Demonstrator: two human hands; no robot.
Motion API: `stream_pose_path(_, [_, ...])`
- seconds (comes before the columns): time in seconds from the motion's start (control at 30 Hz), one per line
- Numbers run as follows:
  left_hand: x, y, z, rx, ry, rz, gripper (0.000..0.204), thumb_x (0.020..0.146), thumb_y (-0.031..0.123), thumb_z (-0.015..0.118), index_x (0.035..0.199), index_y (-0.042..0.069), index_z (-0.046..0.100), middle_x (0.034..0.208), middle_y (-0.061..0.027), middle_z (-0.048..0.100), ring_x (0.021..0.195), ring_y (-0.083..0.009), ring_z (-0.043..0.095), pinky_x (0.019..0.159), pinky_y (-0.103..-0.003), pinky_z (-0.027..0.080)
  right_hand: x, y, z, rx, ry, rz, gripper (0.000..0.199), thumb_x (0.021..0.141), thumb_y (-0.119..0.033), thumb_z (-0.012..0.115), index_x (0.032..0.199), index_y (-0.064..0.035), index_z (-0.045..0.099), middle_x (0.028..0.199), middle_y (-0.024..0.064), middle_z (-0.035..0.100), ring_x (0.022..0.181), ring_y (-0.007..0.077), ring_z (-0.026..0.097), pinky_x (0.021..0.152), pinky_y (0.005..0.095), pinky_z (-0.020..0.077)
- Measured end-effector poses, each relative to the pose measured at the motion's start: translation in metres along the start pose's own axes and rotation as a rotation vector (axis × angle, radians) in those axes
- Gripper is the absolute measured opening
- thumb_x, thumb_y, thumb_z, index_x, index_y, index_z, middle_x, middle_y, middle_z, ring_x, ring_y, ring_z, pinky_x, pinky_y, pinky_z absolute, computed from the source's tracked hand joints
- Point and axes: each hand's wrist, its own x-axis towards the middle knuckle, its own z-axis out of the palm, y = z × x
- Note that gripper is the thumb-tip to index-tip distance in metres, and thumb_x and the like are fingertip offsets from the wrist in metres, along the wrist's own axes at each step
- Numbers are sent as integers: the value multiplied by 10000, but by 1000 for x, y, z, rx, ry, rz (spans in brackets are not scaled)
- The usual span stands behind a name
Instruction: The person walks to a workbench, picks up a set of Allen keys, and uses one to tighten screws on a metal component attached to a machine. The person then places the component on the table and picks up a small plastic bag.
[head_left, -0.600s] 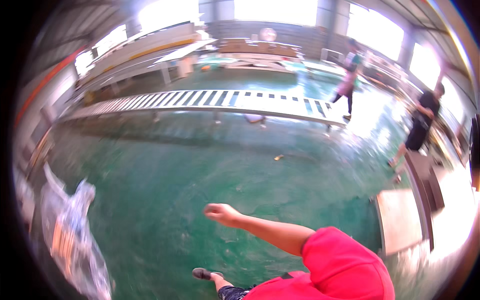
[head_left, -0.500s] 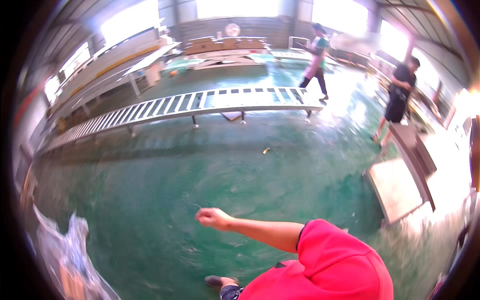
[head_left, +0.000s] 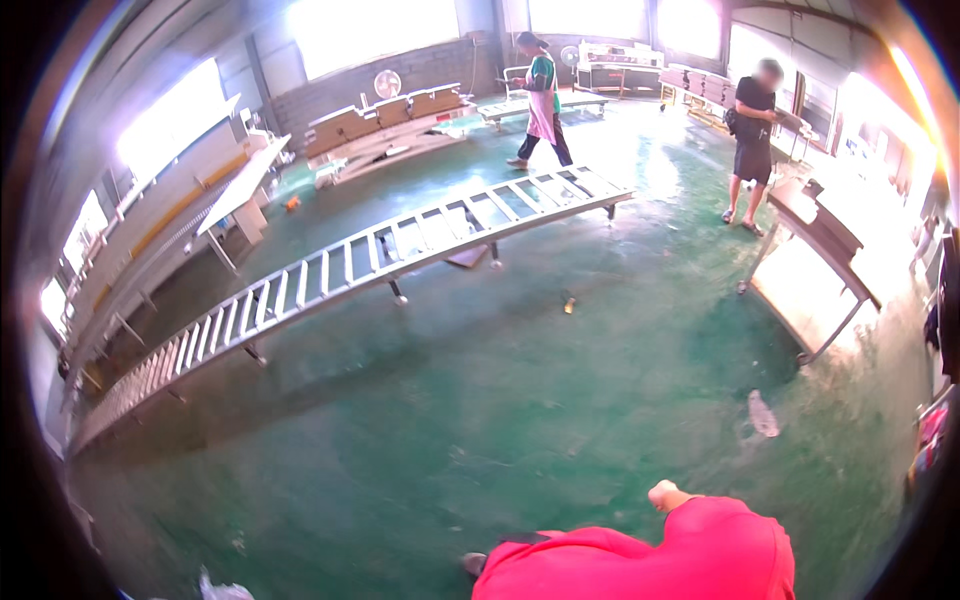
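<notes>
My right hand [head_left: 665, 494] shows low in the picture, just past the red sleeve [head_left: 725, 530] that covers most of the arm. Its fingers look curled in, and no object shows in them. Below the hand there is only green floor [head_left: 560, 420], which it does not touch. One of my shoes [head_left: 474, 564] peeks out at the left of the red shirt. My left hand is out of the picture.
A long roller conveyor [head_left: 370, 262] slants across the floor ahead. A wheeled table [head_left: 812, 262] stands at the right, near a person in black [head_left: 754, 130]. Farther off walks a person in a pink apron [head_left: 541, 105]. Crumpled plastic [head_left: 763, 414] and a small yellow thing [head_left: 570, 305] lie on the floor.
My right hand has swung back from the middle towards my body. The view has turned and tilted. The person in the apron has walked left; the plastic-wrapped stack at lower left is mostly out of view.
</notes>
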Motion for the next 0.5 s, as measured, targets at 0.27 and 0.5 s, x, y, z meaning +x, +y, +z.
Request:
stream_pose_path(0.27, [242,-16,77,675,-351,-517,293,970,392,533,1133,157,470,1031,-30,529,893,-188,531,743,-362,418,-373,-431,88,37,-416,-1214,416,946,-353,599,1292,-122,594,1183,116,657,1089,230,614,961,346,476])
stream_pose_path(0.5, [449,28,161,791,-382,-540,173,951,332,527,872,194,460,757,21,463,635,-131,456,535,-310,335,-341,-538,54,598,-322,-910,353,961,-271,600,1248,-66,620,1104,59,673,994,149,628,902,331,510])
